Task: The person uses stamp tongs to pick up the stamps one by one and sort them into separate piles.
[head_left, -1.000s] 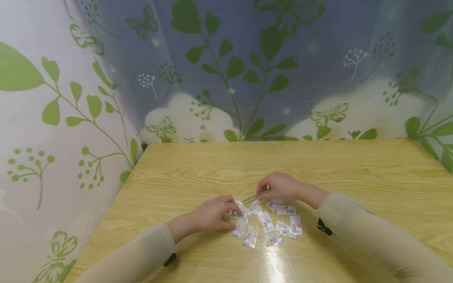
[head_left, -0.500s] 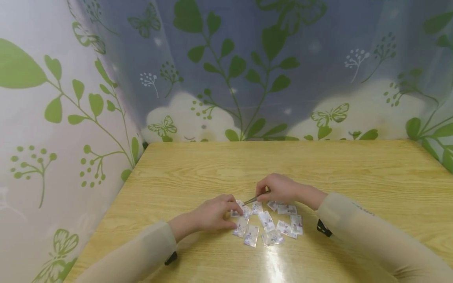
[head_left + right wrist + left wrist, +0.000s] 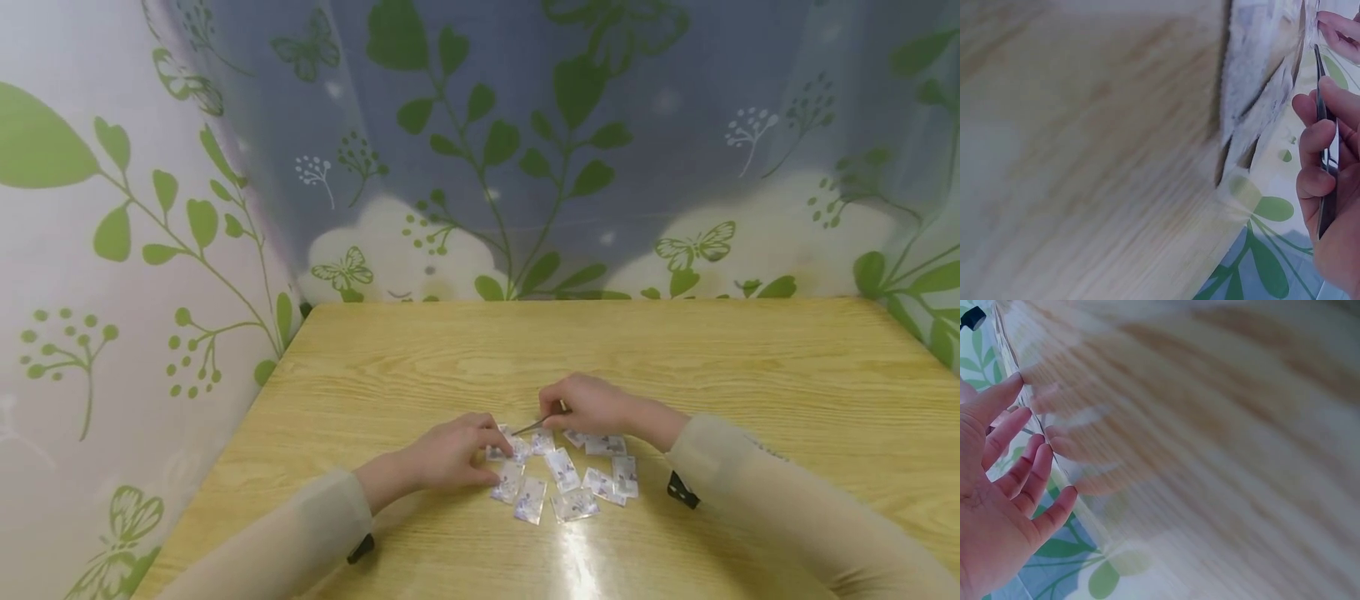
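Observation:
In the head view, small flat clear packets with white-and-purple print (image 3: pixel 562 470) lie spread in a loose ring on the wooden table. My right hand (image 3: pixel 588 405) holds metal tweezers (image 3: pixel 534 427), thumb and fingers curled round them; the right wrist view shows the tweezers (image 3: pixel 1327 147) with their arms close together. Their tips point left, right at the upper-left packet (image 3: pixel 521 451). On that same packet rest the fingertips of my left hand (image 3: pixel 448 454). Slightly bent, spread fingers (image 3: pixel 1054 512) show in the left wrist view, the fingertips down at the tabletop.
The light wooden table (image 3: pixel 420 350) reaches back to a blue-and-white curtain (image 3: pixel 465 183) with green leaves. At the left hangs a pale cloth (image 3: pixel 150 292) with the same print. Several packets overlap, such as the pair at the right (image 3: pixel 625 477).
The tweezers' arms have come together, and their tips have dipped onto the upper-left packet. My right hand has shifted slightly down and left. My left hand has stayed in place.

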`<state>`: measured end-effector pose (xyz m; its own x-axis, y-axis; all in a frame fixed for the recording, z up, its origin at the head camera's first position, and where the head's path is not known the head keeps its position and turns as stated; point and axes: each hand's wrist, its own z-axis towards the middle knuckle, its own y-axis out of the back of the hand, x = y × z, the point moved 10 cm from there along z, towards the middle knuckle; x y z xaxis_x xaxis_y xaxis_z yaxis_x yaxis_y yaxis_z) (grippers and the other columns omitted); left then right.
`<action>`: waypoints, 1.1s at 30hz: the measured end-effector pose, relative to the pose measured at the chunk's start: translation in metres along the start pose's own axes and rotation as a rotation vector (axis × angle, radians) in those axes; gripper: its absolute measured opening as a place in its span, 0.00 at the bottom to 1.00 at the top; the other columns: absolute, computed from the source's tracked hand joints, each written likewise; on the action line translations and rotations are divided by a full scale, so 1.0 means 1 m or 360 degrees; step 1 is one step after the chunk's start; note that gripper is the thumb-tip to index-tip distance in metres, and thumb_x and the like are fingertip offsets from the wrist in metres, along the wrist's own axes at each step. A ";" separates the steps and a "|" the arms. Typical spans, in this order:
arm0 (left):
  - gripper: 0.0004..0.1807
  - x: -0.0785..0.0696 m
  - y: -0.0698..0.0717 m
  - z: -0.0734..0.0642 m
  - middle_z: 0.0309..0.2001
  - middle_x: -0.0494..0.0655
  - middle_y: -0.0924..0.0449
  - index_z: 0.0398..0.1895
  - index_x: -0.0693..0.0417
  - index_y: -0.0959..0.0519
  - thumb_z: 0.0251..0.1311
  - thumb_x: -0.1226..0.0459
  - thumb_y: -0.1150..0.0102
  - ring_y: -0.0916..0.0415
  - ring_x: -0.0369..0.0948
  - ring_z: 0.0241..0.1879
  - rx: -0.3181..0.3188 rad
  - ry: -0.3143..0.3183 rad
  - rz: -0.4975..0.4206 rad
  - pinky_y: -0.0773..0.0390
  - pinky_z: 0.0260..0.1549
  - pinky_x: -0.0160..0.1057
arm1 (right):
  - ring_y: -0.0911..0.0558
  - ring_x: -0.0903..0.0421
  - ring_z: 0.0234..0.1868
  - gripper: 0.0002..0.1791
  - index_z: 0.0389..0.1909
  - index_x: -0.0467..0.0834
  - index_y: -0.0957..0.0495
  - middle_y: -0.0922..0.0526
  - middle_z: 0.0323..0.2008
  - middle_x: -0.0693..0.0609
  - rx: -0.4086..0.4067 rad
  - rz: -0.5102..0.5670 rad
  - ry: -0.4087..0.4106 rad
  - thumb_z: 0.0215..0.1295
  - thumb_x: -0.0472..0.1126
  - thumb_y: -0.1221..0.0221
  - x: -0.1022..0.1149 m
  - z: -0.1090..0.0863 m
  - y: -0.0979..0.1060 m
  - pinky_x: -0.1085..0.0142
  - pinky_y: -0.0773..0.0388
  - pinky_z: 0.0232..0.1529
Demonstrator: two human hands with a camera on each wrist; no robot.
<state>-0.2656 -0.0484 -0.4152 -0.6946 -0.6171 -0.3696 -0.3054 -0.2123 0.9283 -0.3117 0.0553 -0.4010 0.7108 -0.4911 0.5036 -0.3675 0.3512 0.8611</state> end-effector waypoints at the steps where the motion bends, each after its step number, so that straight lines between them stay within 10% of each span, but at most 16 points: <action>1: 0.18 0.000 0.000 0.000 0.44 0.39 0.26 0.50 0.44 0.18 0.56 0.55 0.32 0.31 0.34 0.38 0.0001 -0.0001 0.0002 0.28 0.39 0.33 | 0.31 0.66 0.24 0.07 0.28 0.50 0.24 0.25 0.24 0.63 -0.0002 -0.0004 0.0006 0.64 0.38 0.37 0.000 0.000 0.000 0.69 0.29 0.28; 21: 0.11 0.018 0.027 0.004 0.41 0.42 0.22 0.45 0.50 0.18 0.60 0.61 0.35 0.25 0.37 0.34 -0.0116 0.0009 0.0009 0.25 0.33 0.34 | 0.33 0.61 0.21 0.05 0.33 0.42 0.21 0.21 0.26 0.51 -0.0232 0.0114 -0.0180 0.68 0.39 0.40 -0.018 -0.007 0.050 0.65 0.33 0.26; 33: 0.09 0.031 0.013 0.012 0.38 0.35 0.24 0.42 0.45 0.17 0.58 0.58 0.34 0.27 0.34 0.37 -0.0023 0.0091 -0.0061 0.25 0.40 0.35 | 0.29 0.59 0.24 0.05 0.30 0.44 0.23 0.23 0.25 0.54 -0.0416 0.0095 -0.0358 0.67 0.37 0.40 -0.047 0.010 0.060 0.62 0.31 0.29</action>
<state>-0.2990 -0.0614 -0.4152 -0.6443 -0.6503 -0.4024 -0.3213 -0.2474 0.9141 -0.3736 0.0914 -0.3728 0.5320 -0.6167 0.5802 -0.2179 0.5624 0.7976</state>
